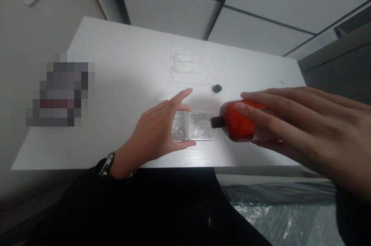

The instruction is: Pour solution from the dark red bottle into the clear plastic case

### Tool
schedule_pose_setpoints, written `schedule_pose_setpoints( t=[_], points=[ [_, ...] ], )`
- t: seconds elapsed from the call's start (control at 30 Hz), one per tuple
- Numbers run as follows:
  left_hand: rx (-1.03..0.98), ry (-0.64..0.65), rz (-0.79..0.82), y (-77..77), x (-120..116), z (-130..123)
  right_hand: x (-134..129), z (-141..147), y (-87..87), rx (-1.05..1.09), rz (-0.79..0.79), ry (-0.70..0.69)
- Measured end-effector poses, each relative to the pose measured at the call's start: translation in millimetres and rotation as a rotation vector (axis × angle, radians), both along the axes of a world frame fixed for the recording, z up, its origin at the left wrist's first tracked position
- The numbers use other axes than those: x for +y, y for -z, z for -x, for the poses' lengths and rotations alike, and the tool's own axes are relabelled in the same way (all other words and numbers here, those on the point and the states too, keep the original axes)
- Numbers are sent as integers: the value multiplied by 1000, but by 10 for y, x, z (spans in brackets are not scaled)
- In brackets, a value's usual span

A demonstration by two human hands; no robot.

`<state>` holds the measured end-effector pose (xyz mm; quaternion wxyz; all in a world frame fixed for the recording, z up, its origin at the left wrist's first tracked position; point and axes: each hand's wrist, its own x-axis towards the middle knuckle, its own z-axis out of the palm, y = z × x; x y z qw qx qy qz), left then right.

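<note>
On my feed from the head camera, the **left hand** (152, 128) is spread over a clear plastic case (197, 126) with several round wells, and that case sits on the near part of a white laminate table (116, 46). Its thumb (185, 144) lies along the near edge and its forefinger (182, 97) reaches the far side, so the fingers look closed on the case from both sides, though how hard I cannot tell. A metal wristwatch (106, 164) shows at the black sleeve (87, 195).

The **right hand** (315, 130) comes in from the other side, its fingers (269, 110) curled over a red plastic bottle (239, 120) lying tilted on its side. The dark neck (217, 122) points at the case and ends just beside it.

I'd judge the bottle to have some weight and a smooth, perhaps slippery skin, so the full wrap around its body is the place to hold it. The case looks light and thin-walled — best taken by its long edges, with no squeeze across the wells.

Beyond the hands lie a small dark round cap (217, 88) and a clear sleeve of small transparent pieces (185, 66). A pixelated patch (60, 95) hides whatever is at the table's left, and a crinkled plastic sheet (278, 215) lies below the near edge.
</note>
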<state>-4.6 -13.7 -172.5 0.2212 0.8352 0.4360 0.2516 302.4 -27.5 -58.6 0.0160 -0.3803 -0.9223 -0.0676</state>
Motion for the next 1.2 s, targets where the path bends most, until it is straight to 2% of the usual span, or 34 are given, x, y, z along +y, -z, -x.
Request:
schedule_pose_setpoints(
  t=[0.1, 0.17, 0.27, 0.37, 0.57, 0.7, 0.8, 0.9, 1.2],
  points=[
    [0, 11, -31, 15, 5, 9, 29, 25, 67, -15, -78, -87],
    [16, 5, -31, 16, 9, 14, 36, 28, 147, 33, -112, -94],
    [36, -7, -34, 11, 12, 18, 9, 3, 349, 239, -69, 8],
    [43, -6, -37, 8, 15, 22, -49, -50, 593, 509, 53, 132],
    [57, -43, 18, 22, 72, 55, -141, -193, 1033, 913, 157, 295],
    [21, -71, 32, 84, 184, 95, -89, -255, 1268, 1241, 263, 363],
    [-7, -73, 44, 124, 303, 122, 5, -231, 1367, 1423, 377, 397],
    [-12, -84, 78, 125, 429, 138, 116, -144, 1414, 1522, 481, 361],
    [-57, -66, 128, 109, 663, 171, 426, 134, 1509, 1576, 672, 285]
  ],
)
